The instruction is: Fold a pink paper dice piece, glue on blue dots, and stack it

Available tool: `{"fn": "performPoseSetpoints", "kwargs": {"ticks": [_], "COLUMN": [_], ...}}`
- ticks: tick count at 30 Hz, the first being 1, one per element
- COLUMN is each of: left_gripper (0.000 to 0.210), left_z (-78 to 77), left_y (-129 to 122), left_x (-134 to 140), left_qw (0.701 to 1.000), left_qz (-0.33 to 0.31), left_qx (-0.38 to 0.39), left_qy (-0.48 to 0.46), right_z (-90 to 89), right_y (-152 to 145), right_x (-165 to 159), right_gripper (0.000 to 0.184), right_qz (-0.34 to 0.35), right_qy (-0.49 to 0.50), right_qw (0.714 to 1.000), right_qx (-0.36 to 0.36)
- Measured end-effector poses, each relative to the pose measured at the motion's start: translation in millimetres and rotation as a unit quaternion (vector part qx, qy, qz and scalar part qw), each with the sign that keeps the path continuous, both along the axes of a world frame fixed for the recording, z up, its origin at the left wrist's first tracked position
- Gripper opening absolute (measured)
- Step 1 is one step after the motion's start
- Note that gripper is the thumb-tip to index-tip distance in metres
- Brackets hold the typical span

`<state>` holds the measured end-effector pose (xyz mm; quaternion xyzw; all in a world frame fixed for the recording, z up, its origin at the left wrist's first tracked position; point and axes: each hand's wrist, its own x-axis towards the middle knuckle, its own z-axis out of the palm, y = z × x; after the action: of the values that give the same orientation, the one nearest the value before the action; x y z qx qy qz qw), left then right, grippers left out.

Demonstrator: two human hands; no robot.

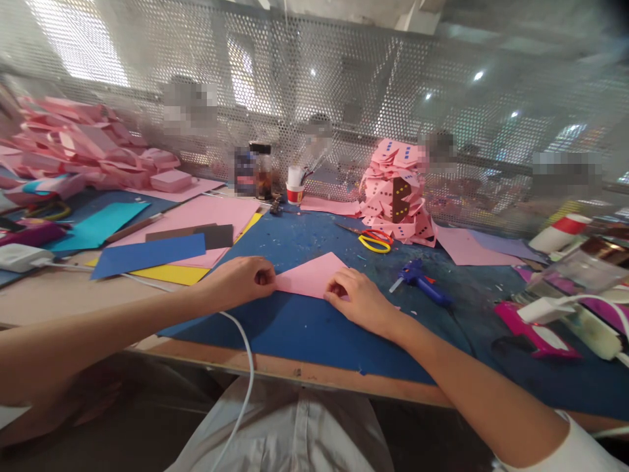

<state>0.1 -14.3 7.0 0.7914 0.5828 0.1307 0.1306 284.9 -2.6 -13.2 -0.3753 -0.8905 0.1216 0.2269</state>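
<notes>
A folded pink sheet of paper (310,275), roughly triangular, lies on the blue work mat just in front of me. Its left tip is pinched in my left hand (248,280), thumb and fingers closed together. My right hand (356,295) grips the sheet's right lower edge with curled fingers, hiding that corner. To the right of that hand rests a blue hot glue gun (417,280) with its white tip pointing left. Beyond the sheet lie scissors (371,240) with yellow and red handles.
Behind the scissors stands a pile of dotted pink folded pieces (396,193). Pink paper strips (93,144) heap at the far left. Blue card (150,255) lies left of my left hand. A white cable (249,354) hangs over the table edge. A perforated metal screen (344,85) closes the back.
</notes>
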Motion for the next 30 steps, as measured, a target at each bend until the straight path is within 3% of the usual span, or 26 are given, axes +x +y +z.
{"fn": "performPoseSetpoints", "kwargs": {"ticks": [30], "left_gripper": [0.017], "left_z": [1.2], "left_y": [8.5], "left_x": [-9.3], "left_qw": [0.999], "left_qz": [0.004], "left_qx": [-0.032], "left_qy": [-0.02], "right_z": [0.3], "right_y": [0.2], "right_x": [-0.8], "right_gripper": [0.005], "right_qz": [-0.002], "right_qy": [-0.006], "right_qw": [1.0], "right_qx": [0.001]}}
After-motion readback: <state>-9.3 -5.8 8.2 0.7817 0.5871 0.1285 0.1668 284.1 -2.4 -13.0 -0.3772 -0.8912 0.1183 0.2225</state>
